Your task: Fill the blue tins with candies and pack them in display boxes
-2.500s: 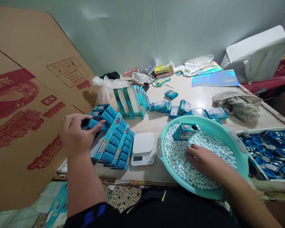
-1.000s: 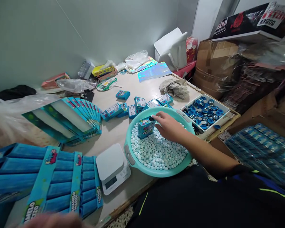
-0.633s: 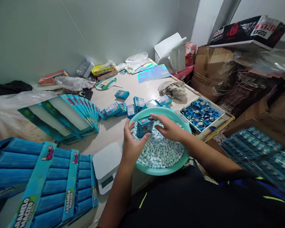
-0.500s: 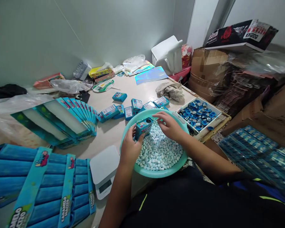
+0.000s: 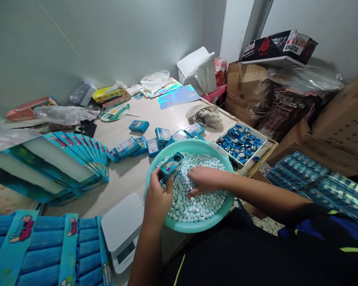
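My left hand (image 5: 159, 198) is closed around a small blue candy box (image 5: 170, 165) and holds it tilted over the left side of a mint-green basin (image 5: 183, 226). A dark round opening shows at the box's upper end. Small pale blue and white candies (image 5: 197, 208) fill the basin. My right hand (image 5: 207, 180) reaches down into these candies, thumb and fingers apart, with some fingertips hidden among them. Several more blue boxes (image 5: 127, 147) lie on the table behind the basin.
A white scale (image 5: 122, 222) stands left of the basin. Blue display cartons (image 5: 47, 246) and a fanned stack (image 5: 77, 151) are further left. A white tray (image 5: 264, 149) of blue and silver caps (image 5: 238, 141) sits at right, near a crumpled cloth (image 5: 204, 115). Brown cardboard boxes (image 5: 247, 87) stand beyond.
My right hand has moved from beside the box's opening down into the candies. My left hand has tipped the box further over. The head view has shifted slightly right.
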Tool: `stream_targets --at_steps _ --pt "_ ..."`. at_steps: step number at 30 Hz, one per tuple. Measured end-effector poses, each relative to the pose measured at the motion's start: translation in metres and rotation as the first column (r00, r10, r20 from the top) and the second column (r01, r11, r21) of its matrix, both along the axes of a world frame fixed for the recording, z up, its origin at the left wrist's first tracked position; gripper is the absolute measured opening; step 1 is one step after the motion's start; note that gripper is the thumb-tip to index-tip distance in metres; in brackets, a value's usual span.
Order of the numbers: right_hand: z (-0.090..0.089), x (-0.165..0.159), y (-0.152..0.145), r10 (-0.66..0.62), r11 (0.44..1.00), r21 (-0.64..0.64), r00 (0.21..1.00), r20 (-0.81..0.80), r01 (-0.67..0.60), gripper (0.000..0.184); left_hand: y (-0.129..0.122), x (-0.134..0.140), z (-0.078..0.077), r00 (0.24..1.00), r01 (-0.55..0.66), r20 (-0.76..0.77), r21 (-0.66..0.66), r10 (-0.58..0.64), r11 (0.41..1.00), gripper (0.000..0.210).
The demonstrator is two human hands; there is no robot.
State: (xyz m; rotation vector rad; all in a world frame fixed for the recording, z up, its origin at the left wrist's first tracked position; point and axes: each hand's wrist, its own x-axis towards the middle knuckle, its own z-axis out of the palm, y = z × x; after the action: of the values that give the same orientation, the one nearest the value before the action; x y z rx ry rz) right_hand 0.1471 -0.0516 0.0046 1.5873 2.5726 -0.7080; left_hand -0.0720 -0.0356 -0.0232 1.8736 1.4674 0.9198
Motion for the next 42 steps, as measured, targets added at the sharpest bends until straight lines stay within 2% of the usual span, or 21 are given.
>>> stream_targets --at_steps 3,7,9,12,14,16,19,20,22,23,25,28,36,42 --pt "-0.001 -0.004 0.003 -0.098 0.994 -0.059 0.993 -0.067 0.094 0.036 -0.002 0.002 0.004 0.999 -0.018 -0.045 0.019 0.019 1.0 0.052" --pt "-0.002 -0.001 0.006 -0.173 0.985 -0.033 0.974 -0.144 0.171 0.019 -0.001 0.007 0.014 0.995 0.04 -0.099 0.114 -0.029 0.993 0.059" --pt "-0.004 0.005 0.008 -0.286 0.957 -0.039 0.911 -0.296 0.288 0.015 0.001 0.01 0.021 0.989 0.095 -0.124 0.143 -0.078 0.985 0.053" --pt "-0.006 0.017 0.014 -0.466 0.865 -0.145 0.663 -0.586 0.481 0.021 0.005 0.015 0.03 0.991 0.09 -0.112 0.118 -0.076 0.989 0.042" --pt "-0.004 0.023 0.019 -0.508 0.825 -0.214 0.521 -0.686 0.523 0.025 0.006 0.019 0.032 0.994 0.063 -0.088 0.068 -0.057 0.996 0.04" --pt "0.001 0.023 0.025 -0.497 0.812 -0.274 0.364 -0.788 0.515 0.03 0.007 0.022 0.03 0.996 0.051 -0.068 0.022 -0.05 0.998 0.04" --pt "0.012 0.013 0.037 -0.429 0.81 -0.379 0.01 -0.903 0.447 0.032 0.008 0.024 0.022 0.996 0.081 -0.045 0.038 -0.079 0.996 0.042" --pt "0.016 0.007 0.041 -0.409 0.813 -0.405 -0.083 -0.909 0.418 0.032 0.009 0.024 0.02 0.995 0.099 -0.039 0.061 -0.096 0.993 0.042" --pt "0.021 -0.007 0.048 -0.391 0.813 -0.45 -0.225 -0.892 0.371 0.031 0.01 0.023 0.016 0.991 0.133 -0.034 0.113 -0.13 0.985 0.042" --pt "0.023 -0.014 0.051 -0.39 0.81 -0.467 -0.268 -0.881 0.356 0.03 0.01 0.022 0.015 0.988 0.152 -0.038 0.142 -0.148 0.978 0.042" --pt "0.023 -0.025 0.054 -0.39 0.805 -0.483 -0.305 -0.869 0.344 0.03 0.009 0.02 0.014 0.98 0.2 -0.059 0.197 -0.192 0.96 0.042" --pt "0.022 -0.033 0.051 -0.394 0.802 -0.491 -0.316 -0.863 0.34 0.029 0.008 0.018 0.015 0.963 0.267 -0.097 0.242 -0.25 0.933 0.04" --pt "0.022 -0.027 0.042 -0.368 0.809 -0.486 -0.36 -0.857 0.331 0.024 0.001 0.02 0.014 0.944 0.326 -0.17 0.332 -0.284 0.885 0.044" --pt "0.022 -0.024 0.035 -0.298 0.83 -0.417 -0.339 -0.893 0.369 0.023 0.002 0.025 0.013 0.953 0.302 -0.073 0.248 -0.293 0.92 0.042"
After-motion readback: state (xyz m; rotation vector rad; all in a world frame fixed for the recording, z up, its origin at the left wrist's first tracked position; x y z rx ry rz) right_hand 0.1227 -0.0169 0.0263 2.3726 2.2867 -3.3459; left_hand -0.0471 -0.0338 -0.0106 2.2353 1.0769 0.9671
